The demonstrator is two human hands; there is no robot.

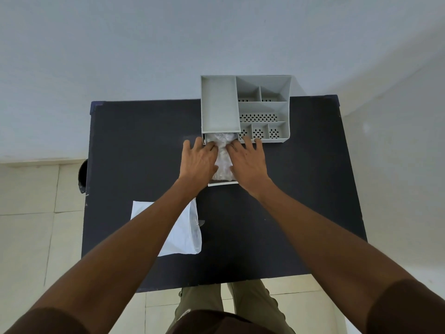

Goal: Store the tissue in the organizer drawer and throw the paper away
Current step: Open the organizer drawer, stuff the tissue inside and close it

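A grey desk organizer [219,104] stands at the far edge of the dark table [289,201]. Its drawer [222,182] is pulled out toward me, with only the white front lip showing. White crumpled tissue [222,160] lies in the drawer. My left hand [198,162] and my right hand [246,162] rest flat on either side of the tissue, fingers spread and pressing on it. A white sheet of paper [185,235] lies on the table near the front left, partly hidden under my left forearm.
The organizer has several small perforated compartments [260,133] on its right side. A dark round bin [83,175] peeks out beside the table's left edge on the tiled floor. A pale wall runs behind the table.
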